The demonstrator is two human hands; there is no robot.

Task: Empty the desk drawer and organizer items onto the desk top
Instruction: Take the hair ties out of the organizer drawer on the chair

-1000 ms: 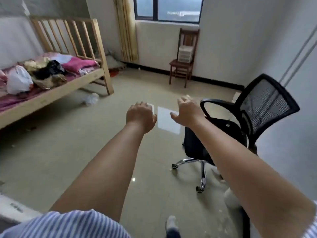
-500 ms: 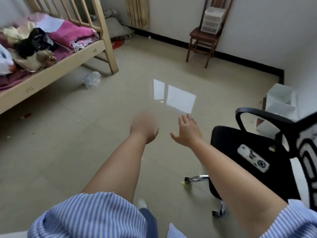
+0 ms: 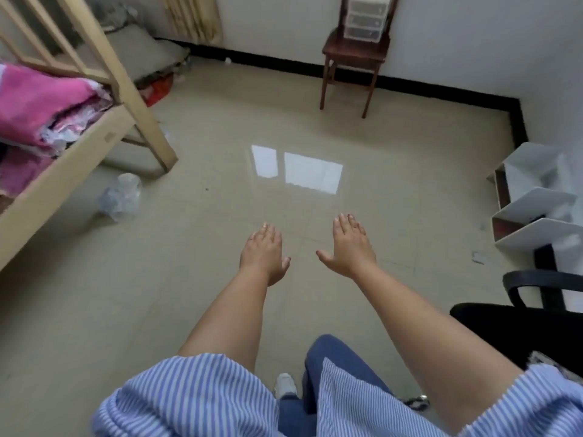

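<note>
My left hand (image 3: 263, 252) and my right hand (image 3: 350, 246) are stretched out flat over the tiled floor, palms down, fingers extended, holding nothing. A small translucent drawer organizer (image 3: 362, 18) stands on a dark wooden chair (image 3: 353, 58) against the far wall. A white angular shelf unit (image 3: 542, 212) sits at the right edge. No desk or desk drawer is in view.
A wooden bed frame (image 3: 94, 143) with pink bedding (image 3: 41, 105) fills the left side. A crumpled clear plastic bottle (image 3: 121, 197) lies on the floor beside it. A black office chair (image 3: 530, 320) stands at the lower right, close to my right arm.
The view has tilted down and turned left. Both hands went from loosely curled to flat and extended. The office chair slid to the lower right edge and the white shelf unit came into view.
</note>
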